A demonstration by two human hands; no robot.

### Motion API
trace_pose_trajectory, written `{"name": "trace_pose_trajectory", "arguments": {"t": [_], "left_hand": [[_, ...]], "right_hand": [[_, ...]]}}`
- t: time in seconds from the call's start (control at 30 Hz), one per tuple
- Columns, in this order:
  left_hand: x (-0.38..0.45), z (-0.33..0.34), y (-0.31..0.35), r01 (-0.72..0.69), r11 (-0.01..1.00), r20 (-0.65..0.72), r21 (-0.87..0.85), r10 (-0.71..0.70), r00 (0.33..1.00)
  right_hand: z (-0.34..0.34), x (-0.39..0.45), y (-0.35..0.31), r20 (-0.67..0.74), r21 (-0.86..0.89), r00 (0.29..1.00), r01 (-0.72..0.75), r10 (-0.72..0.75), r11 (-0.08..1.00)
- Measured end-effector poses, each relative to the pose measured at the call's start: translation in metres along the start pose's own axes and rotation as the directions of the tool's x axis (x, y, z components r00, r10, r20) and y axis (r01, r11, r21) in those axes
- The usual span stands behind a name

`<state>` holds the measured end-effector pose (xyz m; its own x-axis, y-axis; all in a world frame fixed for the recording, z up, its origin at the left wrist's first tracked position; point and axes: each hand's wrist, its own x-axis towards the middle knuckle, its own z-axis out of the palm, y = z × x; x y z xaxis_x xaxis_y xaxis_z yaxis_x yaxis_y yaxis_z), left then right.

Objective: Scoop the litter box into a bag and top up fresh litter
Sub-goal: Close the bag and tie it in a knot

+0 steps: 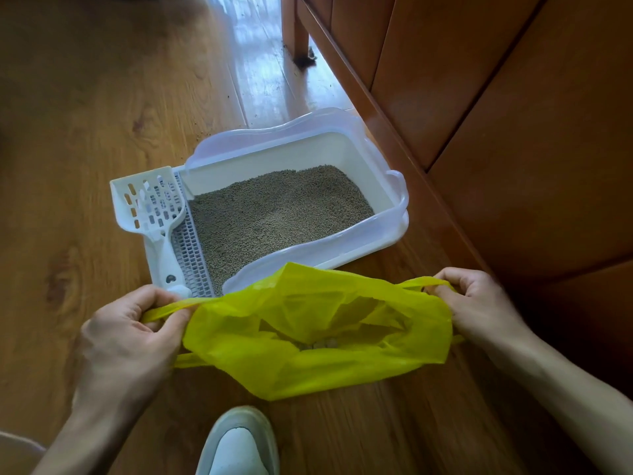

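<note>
On the wooden floor, just before the litter box (387, 186), lies the yellow bag (315, 337). Left hand (126, 337) and right hand (479, 306) each pinch one handle. It looks thin, light and floppy; I judge the handles the best hold.

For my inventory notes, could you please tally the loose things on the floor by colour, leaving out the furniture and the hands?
White: 3, the litter box, the scoop and the shoe
Yellow: 1, the bag, gripped by the left hand and right hand
Total: 4
</note>
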<state>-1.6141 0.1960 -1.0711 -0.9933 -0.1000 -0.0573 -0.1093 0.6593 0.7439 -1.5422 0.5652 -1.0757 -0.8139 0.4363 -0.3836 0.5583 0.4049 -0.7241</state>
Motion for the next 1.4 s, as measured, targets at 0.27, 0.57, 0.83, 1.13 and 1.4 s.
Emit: {"name": "trace_pose_trajectory", "arguments": {"t": [0.27, 0.57, 0.83, 1.13, 1.4], "left_hand": [[-0.001, 0.004, 0.004, -0.023, 0.997, 0.039, -0.070, 0.026, 0.999], [-0.004, -0.001, 0.016, 0.047, 0.977, 0.280, -0.206, 0.013, 0.960], [0.010, 0.005, 0.035, 0.142, 0.971, 0.308, -0.194, -0.077, 0.948], [0.011, 0.009, 0.034, 0.201, 0.956, 0.471, -0.213, -0.080, 0.879], [0.013, 0.005, 0.018, -0.060, 0.997, 0.203, -0.038, 0.067, 0.977]], "right_hand": [[0.009, -0.010, -0.017, 0.161, 0.279, 0.986, -0.005, -0.041, 0.960], [0.014, -0.020, -0.025, 0.293, 0.172, 0.933, 0.164, -0.209, 0.971], [0.028, -0.017, -0.034, 0.177, 0.089, 0.983, 0.034, -0.050, 0.995], [0.033, -0.014, -0.039, 0.240, 0.211, 0.971, -0.041, -0.011, 0.977], [0.032, -0.008, -0.029, 0.048, -0.032, 0.980, 0.195, -0.193, 0.980]]}}
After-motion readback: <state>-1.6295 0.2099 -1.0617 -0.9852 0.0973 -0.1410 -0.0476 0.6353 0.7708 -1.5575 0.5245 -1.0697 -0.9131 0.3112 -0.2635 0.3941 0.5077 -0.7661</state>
